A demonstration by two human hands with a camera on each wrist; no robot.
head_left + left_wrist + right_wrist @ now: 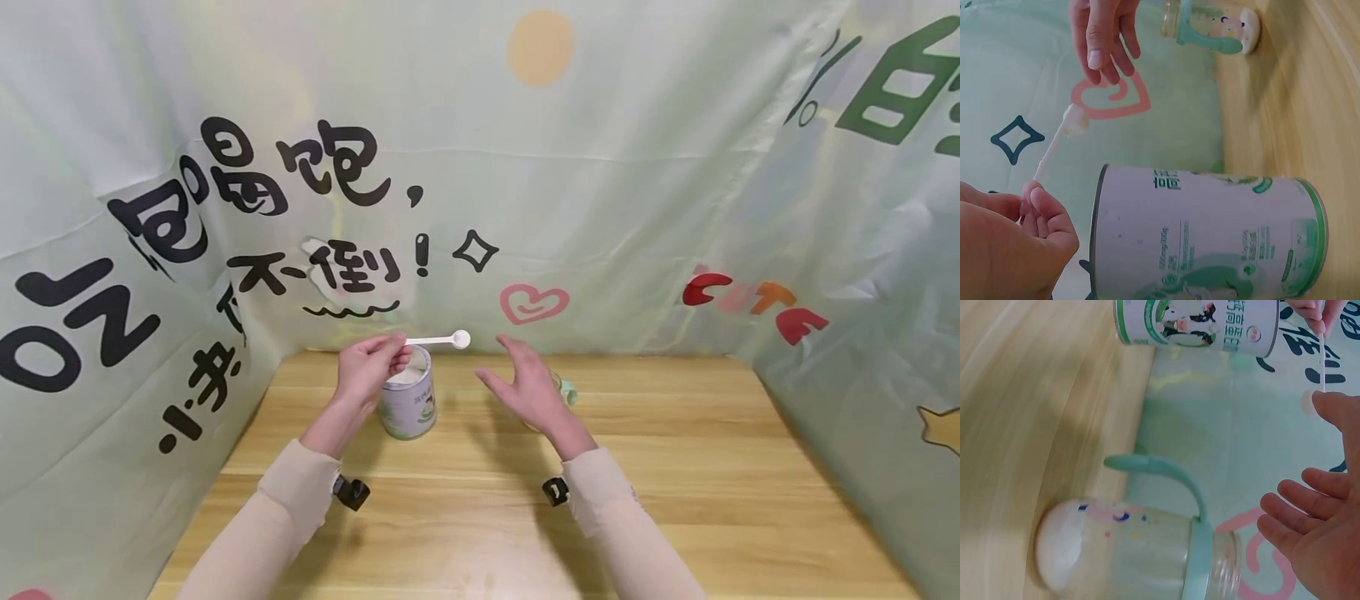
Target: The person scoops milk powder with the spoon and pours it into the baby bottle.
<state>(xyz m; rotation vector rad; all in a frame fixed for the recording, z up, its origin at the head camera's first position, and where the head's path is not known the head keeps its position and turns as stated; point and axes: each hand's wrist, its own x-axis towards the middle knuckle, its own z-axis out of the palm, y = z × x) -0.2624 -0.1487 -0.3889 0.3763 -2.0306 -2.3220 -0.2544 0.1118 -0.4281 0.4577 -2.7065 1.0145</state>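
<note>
My left hand pinches the handle end of a white measuring scoop and holds it above the rim of a milk powder can. White powder shows inside the lidless can. In the left wrist view the scoop bowl points toward the other hand; whether it holds powder I cannot tell. My right hand hovers with fingers extended, holding nothing. Below and behind it stands a baby bottle, uncapped, with a mint-green handle and a white bottom; the head view shows only a bit of it.
A wooden table lies under everything. Printed cloth walls it in at the back and both sides. Each wrist wears a small black camera, such as the left one.
</note>
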